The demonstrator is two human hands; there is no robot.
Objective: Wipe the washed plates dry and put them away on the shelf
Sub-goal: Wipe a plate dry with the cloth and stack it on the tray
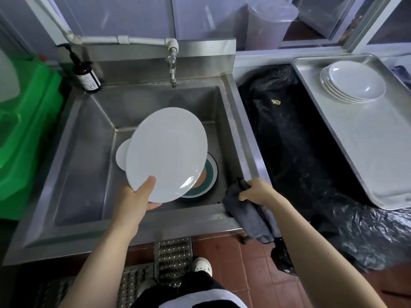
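Observation:
My left hand (135,197) grips a large white plate (166,152) by its near rim and holds it tilted above the steel sink (84,138). Beneath it in the basin lie a smaller white plate (121,155) and a plate with green and orange rings (205,176), both partly hidden. My right hand (258,192) grips a grey cloth (246,215) that hangs over the sink's front right corner. A stack of white plates (353,84) sits on a metal tray (367,147) at the right.
A tap (172,70) juts over the basin's back. A brown pump bottle (85,73) stands on the back left ledge. A green bin (26,121) is at the left. A bin lined with a black bag (293,138) sits between sink and tray.

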